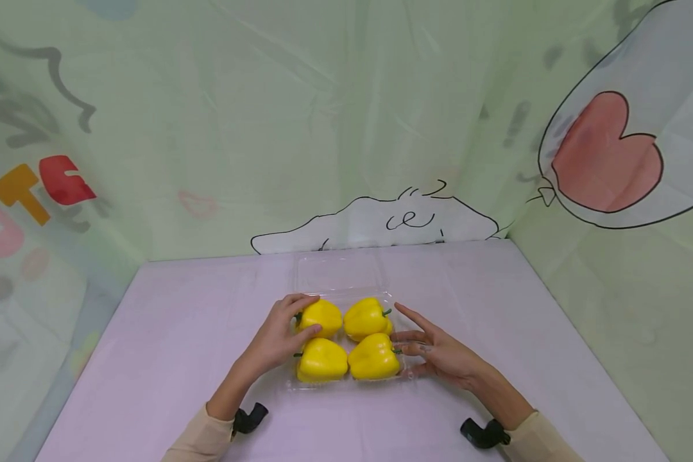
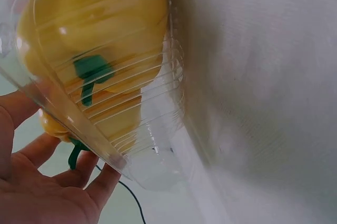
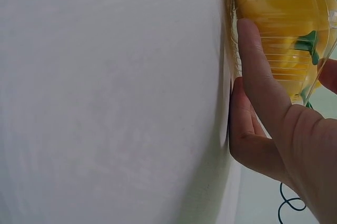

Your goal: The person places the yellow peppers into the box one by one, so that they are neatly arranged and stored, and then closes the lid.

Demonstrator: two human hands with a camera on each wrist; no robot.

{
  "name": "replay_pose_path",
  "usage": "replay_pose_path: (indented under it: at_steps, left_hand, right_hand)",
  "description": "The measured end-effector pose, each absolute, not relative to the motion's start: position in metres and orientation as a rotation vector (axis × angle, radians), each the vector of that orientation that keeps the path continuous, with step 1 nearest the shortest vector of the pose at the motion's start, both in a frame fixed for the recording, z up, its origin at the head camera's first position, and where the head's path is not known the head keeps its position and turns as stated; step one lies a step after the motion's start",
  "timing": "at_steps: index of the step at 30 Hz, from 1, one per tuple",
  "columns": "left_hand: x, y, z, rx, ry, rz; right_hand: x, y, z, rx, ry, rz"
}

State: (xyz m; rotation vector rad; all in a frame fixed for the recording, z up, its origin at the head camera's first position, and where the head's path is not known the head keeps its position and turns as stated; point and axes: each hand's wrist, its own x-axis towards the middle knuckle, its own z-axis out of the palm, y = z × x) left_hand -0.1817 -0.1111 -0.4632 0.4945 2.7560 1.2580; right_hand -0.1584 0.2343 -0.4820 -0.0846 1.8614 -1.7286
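Left hand: the left hand (image 1: 277,337) reaches in from 7 o'clock; thumb and fingers curl round the far-left pepper (image 1: 321,316), grasping it from the side, and the left wrist view shows fingertips (image 2: 100,182) against the container's ribbed wall.
Right hand: the right hand (image 1: 433,350) comes in from 5 o'clock, fingers straight and spread, released, with their tips against the right wall of the tray; the right wrist view shows a finger (image 3: 258,71) laid flat on the ribbing.
Container: a clear plastic clamshell (image 1: 346,384) sits at the near middle of the table, its lid (image 1: 337,273) folded back flat toward 12 o'clock.
Peppers: four yellow bell peppers fill it two by two; the near-left pepper (image 1: 321,360) and near-right pepper (image 1: 373,357) touch, with the far-right pepper (image 1: 366,317) behind.
Doing it well: judging by the grip, the pepper should be handled gently and the light tray braced by the flat right hand.
Materials: the peppers are glossy, lobed and smooth, with short green stems; the tray is thin, ridged and transparent.
Table: a pale lilac cloth (image 1: 167,333), matte and lightly creased.
Backdrop: a pale green cartoon-printed sheet (image 1: 335,128) at 12 o'clock.
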Motion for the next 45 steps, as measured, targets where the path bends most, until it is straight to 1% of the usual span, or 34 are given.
replay_pose_path:
  at_steps: [9,45]
  left_hand:
    - [-0.1813,-0.1094,-0.4680,0.551,2.808,1.239]
    - [-0.1775,-0.1021,-0.4674,0.586,2.877,1.169]
  right_hand:
    - [-0.1583,0.2338,-0.4817,-0.080,1.868,-1.724]
    - [-0.1579,0.2318,-0.4828,-0.059,1.869,-1.717]
